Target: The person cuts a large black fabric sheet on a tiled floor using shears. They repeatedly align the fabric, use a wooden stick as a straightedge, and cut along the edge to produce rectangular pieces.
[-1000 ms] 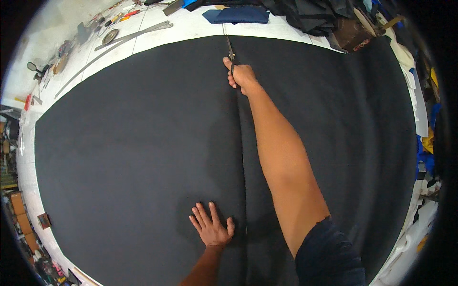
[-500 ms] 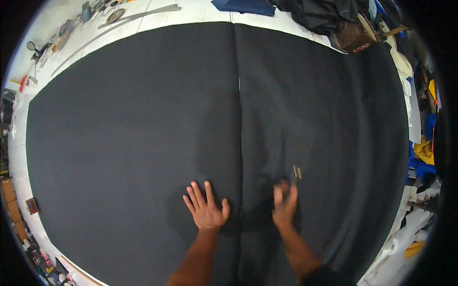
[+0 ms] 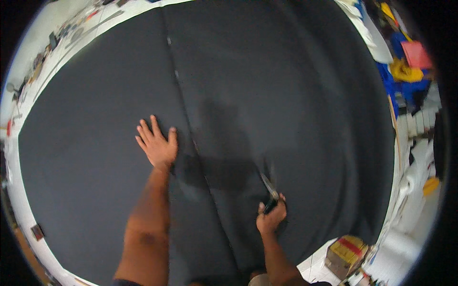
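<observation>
A wide sheet of black material [image 3: 95, 157] covers the table. A long dark line [image 3: 183, 106] with pale glints runs down it; whether it is a cut, a fold or a gap between two edges, I cannot tell. My left hand [image 3: 159, 145] lies flat left of the line, fingers spread. On the line's other side, my right hand [image 3: 272, 220] is closed round the dark handles of a pair of scissors [image 3: 268, 184]. Their metal blades point away from me, somewhat apart and slightly blurred, over the material.
White table edge [image 3: 28, 202] shows around the sheet, with a small dark red-brown block [image 3: 37, 232] on the left. Assorted tools [image 3: 78, 33] line the far left. A cardboard box [image 3: 347, 256] stands at the near right. Yellow cloth [image 3: 405, 71] and other bundles are heaped at the far right.
The view has shifted and turned, bringing the box in at the near right. My left hand has reached farther forward on the sheet. The scissors, blurred before, now show their blades pointing away.
</observation>
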The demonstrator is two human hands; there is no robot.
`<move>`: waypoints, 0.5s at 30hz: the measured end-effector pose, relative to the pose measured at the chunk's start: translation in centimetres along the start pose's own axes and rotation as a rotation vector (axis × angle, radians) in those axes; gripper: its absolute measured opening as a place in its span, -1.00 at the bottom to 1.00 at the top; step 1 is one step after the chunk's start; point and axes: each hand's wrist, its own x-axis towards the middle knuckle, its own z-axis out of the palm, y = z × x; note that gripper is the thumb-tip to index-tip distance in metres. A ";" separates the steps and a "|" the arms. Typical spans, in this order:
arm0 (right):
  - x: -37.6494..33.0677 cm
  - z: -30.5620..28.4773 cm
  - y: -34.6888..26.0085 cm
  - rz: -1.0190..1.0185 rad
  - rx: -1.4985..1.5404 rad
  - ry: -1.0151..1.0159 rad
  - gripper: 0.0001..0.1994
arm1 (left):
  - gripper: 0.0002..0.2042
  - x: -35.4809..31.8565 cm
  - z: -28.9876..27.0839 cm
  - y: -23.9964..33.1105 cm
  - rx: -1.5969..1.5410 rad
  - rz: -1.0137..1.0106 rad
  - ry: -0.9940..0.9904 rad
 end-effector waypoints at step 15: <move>-13.7 -13.8 6.7 0.024 0.376 -0.255 -0.54 | -0.59 -48.8 -27.6 -21.8 -0.187 0.163 -0.622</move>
